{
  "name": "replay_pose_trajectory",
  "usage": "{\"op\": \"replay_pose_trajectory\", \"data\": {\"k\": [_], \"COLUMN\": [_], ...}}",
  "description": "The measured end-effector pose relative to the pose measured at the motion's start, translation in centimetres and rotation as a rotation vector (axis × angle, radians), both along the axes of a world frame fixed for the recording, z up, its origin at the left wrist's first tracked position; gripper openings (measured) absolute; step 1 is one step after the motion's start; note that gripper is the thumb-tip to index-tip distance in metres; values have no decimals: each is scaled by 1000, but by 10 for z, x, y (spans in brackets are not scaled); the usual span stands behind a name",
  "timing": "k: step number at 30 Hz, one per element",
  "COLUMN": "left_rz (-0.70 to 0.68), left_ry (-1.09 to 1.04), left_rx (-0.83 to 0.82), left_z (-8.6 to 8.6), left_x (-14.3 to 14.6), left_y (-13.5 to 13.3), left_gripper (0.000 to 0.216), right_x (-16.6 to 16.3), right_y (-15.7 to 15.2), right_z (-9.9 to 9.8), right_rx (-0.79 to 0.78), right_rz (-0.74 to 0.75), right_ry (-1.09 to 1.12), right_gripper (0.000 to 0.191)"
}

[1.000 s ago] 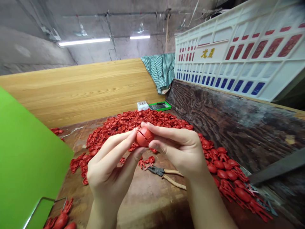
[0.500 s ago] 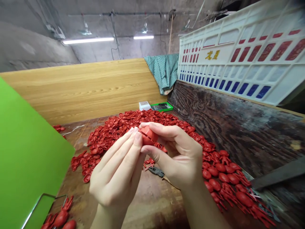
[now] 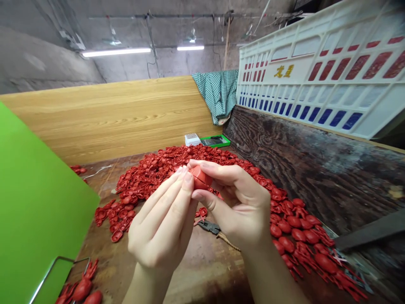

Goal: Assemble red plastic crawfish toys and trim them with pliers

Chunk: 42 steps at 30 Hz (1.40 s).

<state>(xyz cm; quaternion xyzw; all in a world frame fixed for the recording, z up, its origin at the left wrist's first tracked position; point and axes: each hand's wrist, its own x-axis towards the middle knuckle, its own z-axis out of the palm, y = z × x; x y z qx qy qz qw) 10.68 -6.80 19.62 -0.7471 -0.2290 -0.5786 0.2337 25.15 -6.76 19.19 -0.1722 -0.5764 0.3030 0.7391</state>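
Observation:
Between both hands, above the middle of the table, is a rounded red plastic piece [image 3: 201, 179] made of two shell halves with a thin seam between them. My left hand [image 3: 164, 219] grips its left side, fingers pressed together. My right hand [image 3: 240, 198] pinches it from the right, thumb below and index finger above. Just below the hands lie pliers [image 3: 209, 227] with a wrapped handle, close to a small loose red part [image 3: 202, 212]. Behind the hands spreads a large heap of red plastic parts [image 3: 171, 158].
Rounded red pieces with leg-like ends [image 3: 294, 234] lie along the right side, with more [image 3: 82, 289] at the lower left. A green panel [image 3: 41, 194] stands left. A white crate [image 3: 329, 93] rests on the dark wooden ledge at right. A green tray [image 3: 226, 140] sits at the back.
The gap between the two red shell halves has narrowed to a thin seam. Both hands have shifted slightly right, the left one more.

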Motion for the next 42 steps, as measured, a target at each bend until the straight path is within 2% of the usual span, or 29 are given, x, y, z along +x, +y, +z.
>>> {"op": "replay_pose_trajectory", "data": {"k": [5, 10, 15, 21, 26, 29, 31, 32, 34, 36, 37, 39, 42], "left_rz": [1, -17, 2, -21, 2, -53, -153, -200, -261, -341, -401, -545, -676], "left_ry": [27, 22, -13, -21, 29, 55, -50, -180, -514, -724, -757, -728, -721], "left_rx": [71, 86, 88, 77, 119, 85, -49, -140, -377, -652, -793, -1039, -1267], "left_z": [1, 0, -1, -2, 3, 5, 6, 7, 11, 16, 18, 21, 21], "left_x": [0, -2, 0, 0, -5, -5, -1, 1, 5, 4, 3, -1, -4], "left_y": [7, 5, 3, 4, 11, 11, 5, 1, -8, -13, -13, -10, -2], "left_gripper": [64, 71, 71, 73, 72, 75, 75, 71, 48, 21, 20, 31, 35], "right_x": [9, 8, 5, 3, -3, -3, -1, 1, 5, 8, 9, 9, 7], "right_y": [2, -1, -4, -3, 4, 7, 7, 7, 7, 8, 8, 9, 11], "right_z": [3, 3, 5, 3, 0, 0, 0, -1, -1, -2, -2, -1, -1], "right_rx": [-40, -10, 5, 89, 104, 85, 81, 86, 130, 196, 227, 288, 370], "right_rz": [119, 72, 74, -41, 78, 110, 70, 42, -12, -61, -88, -142, -226], "right_ry": [-2, -28, -3, -82, -23, -6, 0, -9, -63, -150, -190, -254, -320], "right_gripper": [36, 39, 34, 34, 34, 44, 50, 51, 53, 54, 53, 50, 46]}}
